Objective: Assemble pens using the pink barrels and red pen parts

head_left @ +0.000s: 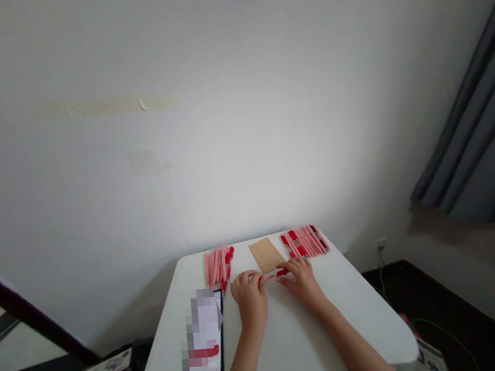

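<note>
One pen [275, 274] sits near the middle of the table [360, 314], pinched at both ends. The left hand [250, 297] is curled, its fingertips closed on the pale barrel, and the right hand [303, 279] nips the red end. The pen's long axis runs 9 to 3 o'clock, with the red end toward 3. It looks light, stiff and smooth, so probably slippery, and a fingertip grip near each end suits it. From the pen, one pile [218, 265] lies at 10 o'clock, another pile [305, 241] at 1, a card [266, 254] at 12 and a phone [204, 343] at 8.
</note>
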Demonstrator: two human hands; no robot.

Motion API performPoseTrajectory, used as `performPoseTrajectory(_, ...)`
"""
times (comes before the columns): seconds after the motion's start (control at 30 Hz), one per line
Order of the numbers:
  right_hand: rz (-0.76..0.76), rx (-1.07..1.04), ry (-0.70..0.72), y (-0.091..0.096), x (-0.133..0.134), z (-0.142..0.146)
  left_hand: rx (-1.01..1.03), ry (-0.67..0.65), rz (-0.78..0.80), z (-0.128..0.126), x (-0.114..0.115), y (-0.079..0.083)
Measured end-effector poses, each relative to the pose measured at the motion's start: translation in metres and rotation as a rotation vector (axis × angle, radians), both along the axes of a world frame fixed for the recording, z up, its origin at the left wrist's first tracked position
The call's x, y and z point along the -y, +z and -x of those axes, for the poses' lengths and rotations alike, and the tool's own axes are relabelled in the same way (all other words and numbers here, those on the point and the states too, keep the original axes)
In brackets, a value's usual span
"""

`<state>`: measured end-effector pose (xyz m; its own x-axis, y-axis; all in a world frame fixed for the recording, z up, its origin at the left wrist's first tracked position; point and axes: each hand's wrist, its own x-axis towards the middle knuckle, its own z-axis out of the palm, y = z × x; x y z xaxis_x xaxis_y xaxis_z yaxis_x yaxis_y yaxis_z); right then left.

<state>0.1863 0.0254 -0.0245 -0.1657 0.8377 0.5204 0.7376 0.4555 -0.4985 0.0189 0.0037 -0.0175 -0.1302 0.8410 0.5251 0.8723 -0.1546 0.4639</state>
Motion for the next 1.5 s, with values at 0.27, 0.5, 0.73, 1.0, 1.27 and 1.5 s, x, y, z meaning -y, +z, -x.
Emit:
performPoseTrajectory(0.27,0.002,-0.014,0.004,0.0009,0.0007,0.0005,0.049,-0.042,-0.014,0.0008,0.0002,0.0002)
performPoseTrajectory(0.5,0.02,0.017,0.006,-0.0002,-0.0001,0.0009,0.048,-0.046,-0.011,-0.0001,0.0007,0.0026)
performPoseTrajectory(0.73,-0.02,-0.004,-0.014,-0.0005,-0.0005,0.0009,0.003,0.018,-0.063,0.002,-0.002,-0.0035)
performPoseTrajectory(1.0,-0.009,0.002,-0.011,-0.0006,-0.0007,0.0012,0.039,-0.042,-0.059,0.002,-0.0032,-0.0019)
performPoseTrajectory(1.27,-0.015,-0.038,-0.023,-0.0007,-0.0013,0.0002,0.013,-0.007,-0.058,0.002,-0.0014,-0.0022)
performPoseTrajectory(1.5,-0.041,-0.031,-0.052,-0.0025,-0.0036,-0.0009,-0.034,0.014,-0.017,0.0013,0.0001,-0.0004)
